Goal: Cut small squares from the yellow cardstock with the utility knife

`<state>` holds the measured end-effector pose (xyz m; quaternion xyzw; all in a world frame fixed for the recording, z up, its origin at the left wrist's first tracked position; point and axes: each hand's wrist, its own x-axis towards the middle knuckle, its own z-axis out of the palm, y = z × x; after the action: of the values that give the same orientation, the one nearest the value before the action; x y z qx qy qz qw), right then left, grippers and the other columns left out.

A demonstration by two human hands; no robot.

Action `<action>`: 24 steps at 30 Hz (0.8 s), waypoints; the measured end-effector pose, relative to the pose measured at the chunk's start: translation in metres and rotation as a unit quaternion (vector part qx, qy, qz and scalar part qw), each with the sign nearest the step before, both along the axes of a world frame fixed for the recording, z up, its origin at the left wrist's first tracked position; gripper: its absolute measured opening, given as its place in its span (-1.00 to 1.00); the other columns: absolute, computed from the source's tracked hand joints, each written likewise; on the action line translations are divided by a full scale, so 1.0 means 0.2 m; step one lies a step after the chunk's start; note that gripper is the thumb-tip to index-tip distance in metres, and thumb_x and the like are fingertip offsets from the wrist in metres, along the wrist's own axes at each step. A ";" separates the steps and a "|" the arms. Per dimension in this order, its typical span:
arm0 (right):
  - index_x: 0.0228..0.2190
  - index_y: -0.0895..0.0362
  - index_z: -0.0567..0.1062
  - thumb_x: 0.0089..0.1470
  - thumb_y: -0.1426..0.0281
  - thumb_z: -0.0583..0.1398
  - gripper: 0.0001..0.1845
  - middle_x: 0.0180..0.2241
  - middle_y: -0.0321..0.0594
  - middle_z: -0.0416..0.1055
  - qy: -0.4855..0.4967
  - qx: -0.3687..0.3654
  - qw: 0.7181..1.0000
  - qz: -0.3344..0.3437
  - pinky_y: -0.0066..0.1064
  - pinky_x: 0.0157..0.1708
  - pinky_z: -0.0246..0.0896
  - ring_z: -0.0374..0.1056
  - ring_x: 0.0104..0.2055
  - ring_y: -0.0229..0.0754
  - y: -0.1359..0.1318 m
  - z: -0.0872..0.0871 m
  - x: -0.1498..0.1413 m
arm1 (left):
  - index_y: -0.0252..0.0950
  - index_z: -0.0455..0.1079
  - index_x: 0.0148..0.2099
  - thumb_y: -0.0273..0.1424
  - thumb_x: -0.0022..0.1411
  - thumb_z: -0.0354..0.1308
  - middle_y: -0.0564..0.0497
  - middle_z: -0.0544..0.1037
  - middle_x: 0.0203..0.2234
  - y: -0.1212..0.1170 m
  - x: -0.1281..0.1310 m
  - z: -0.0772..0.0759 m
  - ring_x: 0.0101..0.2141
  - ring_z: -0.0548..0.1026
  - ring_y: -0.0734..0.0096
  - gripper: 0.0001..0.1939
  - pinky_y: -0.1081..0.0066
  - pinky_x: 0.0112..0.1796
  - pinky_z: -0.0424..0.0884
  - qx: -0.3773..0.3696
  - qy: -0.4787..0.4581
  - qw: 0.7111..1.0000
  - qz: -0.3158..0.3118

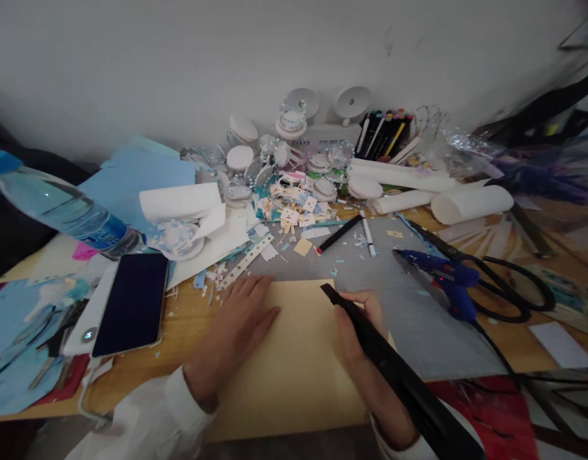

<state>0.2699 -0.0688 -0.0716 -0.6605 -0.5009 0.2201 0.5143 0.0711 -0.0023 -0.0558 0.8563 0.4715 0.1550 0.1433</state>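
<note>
A pale yellow sheet of paper point(294, 383) lies at the table's front edge, partly on a grey mat point(408, 319). My left hand point(241, 326) rests on the sheet's left side, fingers stretched forward and thumb apart. Closed around a long black utility knife point(394, 358), my right hand point(365, 351) is over the sheet's right side. The knife's slanted tip points up and left, near the sheet's far edge; whether it touches the paper I cannot tell. Behind the sheet are a black marker point(340, 234), a white pen point(368, 235) and paper scraps point(248, 259).
A blue glue gun point(449, 275) and black-handled scissors point(504, 294) lie on the right. At left are a phone point(131, 306) and a tilted water bottle point(68, 204). Paper rolls point(470, 201), small round decorations point(241, 160) and markers point(382, 134) crowd the back.
</note>
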 end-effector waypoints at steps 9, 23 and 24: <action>-0.24 0.01 0.28 0.21 0.37 0.06 -0.95 -0.52 -0.33 0.25 0.017 0.040 0.999 -0.030 -0.37 -0.62 0.19 0.23 -0.55 -0.18 -0.01 0.10 -0.03 | -0.26 0.43 -0.25 -0.44 0.09 0.18 -0.02 0.48 -0.29 0.20 0.02 0.10 -0.19 0.43 0.23 -0.87 0.27 -0.15 0.36 -0.130 -0.055 0.989 -0.034; -0.25 0.00 0.32 0.03 0.46 0.15 -0.79 -0.39 -0.28 0.32 -0.123 0.140 0.981 0.049 -0.38 -0.57 0.19 0.26 -0.51 -0.25 0.06 0.39 0.22 | -0.31 0.36 -0.16 -0.22 0.20 0.13 0.03 0.51 -0.36 0.20 -0.06 0.28 -0.38 0.47 0.42 -0.73 0.51 -0.43 0.35 -0.405 -0.228 0.884 -0.045; -0.25 0.01 0.31 0.03 0.45 0.14 -0.80 -0.40 -0.31 0.32 -0.129 0.157 0.976 0.076 -0.39 -0.56 0.19 0.26 -0.50 -0.26 0.10 0.41 0.22 | -0.31 0.36 -0.15 -0.23 0.20 0.13 0.03 0.51 -0.36 0.19 -0.06 0.29 -0.39 0.46 0.43 -0.73 0.51 -0.44 0.35 -0.409 -0.238 0.880 -0.040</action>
<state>0.3137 -0.0483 0.0103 -0.5543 -0.6400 0.0897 0.5245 0.0591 0.0364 0.0015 0.6769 0.4100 0.1415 0.5948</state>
